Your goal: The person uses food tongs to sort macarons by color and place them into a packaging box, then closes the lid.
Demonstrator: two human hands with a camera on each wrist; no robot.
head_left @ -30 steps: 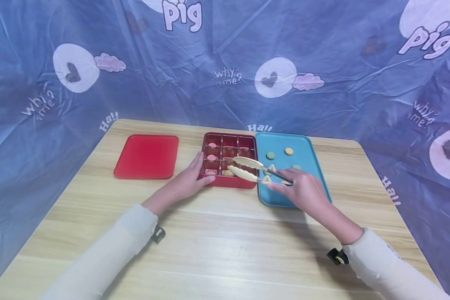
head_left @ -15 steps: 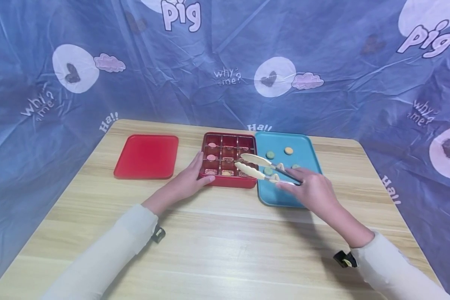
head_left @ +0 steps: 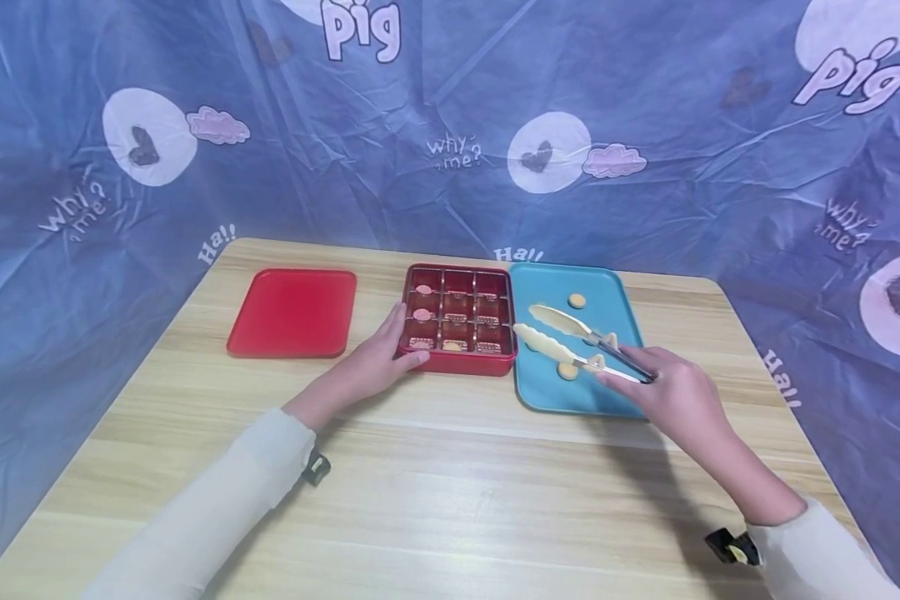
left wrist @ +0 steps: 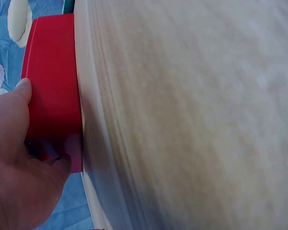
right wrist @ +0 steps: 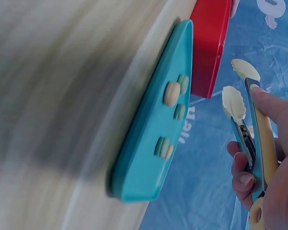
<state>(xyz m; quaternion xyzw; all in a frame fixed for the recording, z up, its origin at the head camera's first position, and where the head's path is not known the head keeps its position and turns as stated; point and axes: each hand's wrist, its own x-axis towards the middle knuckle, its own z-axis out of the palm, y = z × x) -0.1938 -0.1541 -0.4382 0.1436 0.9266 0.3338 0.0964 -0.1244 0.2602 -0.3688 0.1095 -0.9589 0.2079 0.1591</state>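
Observation:
My left hand [head_left: 378, 360] holds the near left corner of a red box [head_left: 468, 363], thumb on its front and fingers along its side. Clear dividers split the box into several compartments; pink macarons [head_left: 423, 315] sit in the left column, and a yellowish macaron [head_left: 453, 346] lies in the near middle one. My right hand [head_left: 678, 392] grips food tongs [right wrist: 259, 134] with cream scalloped tips, spread apart with nothing between them. The tips hang over the left part of a blue tray [head_left: 607, 287]. Orange macarons [head_left: 577, 301] and green macarons [right wrist: 162, 147] lie on the tray, partly hidden by the tongs in the head view.
A flat red lid [head_left: 292, 312] lies on the wooden table [head_left: 420, 500] to the left of the box. The tray stands right against the box's right side. Behind the table hangs a blue printed cloth [head_left: 390, 183].
My right hand and the tongs have moved right, from above the box to above the tray, their tips staying apart. The left hand and the box have stayed in place.

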